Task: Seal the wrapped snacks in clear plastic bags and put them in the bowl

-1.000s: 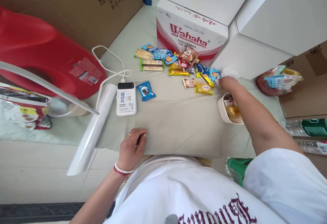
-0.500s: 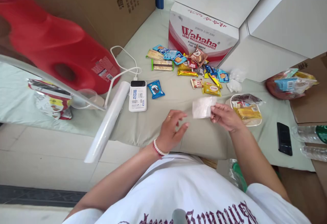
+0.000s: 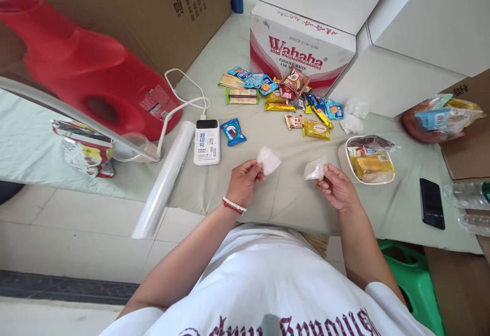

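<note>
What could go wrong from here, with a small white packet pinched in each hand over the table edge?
1. Left hand and right hand each pinch a small white packet by the fingertips; either could slip to the floor.
2. The black phone lies near the table edge; a forearm sweep might knock it off.

Left hand (image 3: 242,182) is pinching a white wrapper piece (image 3: 268,160); right hand (image 3: 336,190) is pinching a clear wrapper piece (image 3: 315,170), the two pieces apart over the grey-green cloth (image 3: 283,193). White dish (image 3: 369,160) holding snack packs is sitting just right of the right hand. Power bank (image 3: 207,141) and blue packet (image 3: 233,132) are lying left, far of the left hand. Snack pile (image 3: 283,98) is lying against the far Wahaha box (image 3: 298,52). Black phone (image 3: 432,203) is lying far right.
</note>
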`<action>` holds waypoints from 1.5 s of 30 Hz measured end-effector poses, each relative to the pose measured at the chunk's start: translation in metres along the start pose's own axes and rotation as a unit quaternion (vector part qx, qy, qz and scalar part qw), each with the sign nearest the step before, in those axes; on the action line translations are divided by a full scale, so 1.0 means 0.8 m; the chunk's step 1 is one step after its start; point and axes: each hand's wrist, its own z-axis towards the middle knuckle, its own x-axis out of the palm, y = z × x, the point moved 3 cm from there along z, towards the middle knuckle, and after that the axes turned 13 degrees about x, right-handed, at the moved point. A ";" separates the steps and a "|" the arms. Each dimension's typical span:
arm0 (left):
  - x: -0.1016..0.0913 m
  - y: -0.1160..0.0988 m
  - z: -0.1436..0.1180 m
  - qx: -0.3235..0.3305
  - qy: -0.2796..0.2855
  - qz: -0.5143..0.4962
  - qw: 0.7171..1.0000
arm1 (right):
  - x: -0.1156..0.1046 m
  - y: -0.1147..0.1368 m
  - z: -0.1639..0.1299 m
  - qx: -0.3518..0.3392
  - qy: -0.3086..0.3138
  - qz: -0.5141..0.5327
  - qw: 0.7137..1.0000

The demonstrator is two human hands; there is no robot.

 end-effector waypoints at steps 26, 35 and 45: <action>-0.028 -0.001 -0.039 0.083 -0.059 0.098 0.990 | 0.026 -0.023 0.001 -0.094 -0.033 0.041 0.994; 0.030 -0.030 0.000 0.071 0.170 0.223 0.957 | 0.041 0.004 -0.020 -0.095 0.058 -0.066 0.992; -0.003 -0.007 -0.001 0.019 -0.084 -0.019 0.996 | -0.012 -0.004 -0.023 -0.138 -0.078 -0.064 0.985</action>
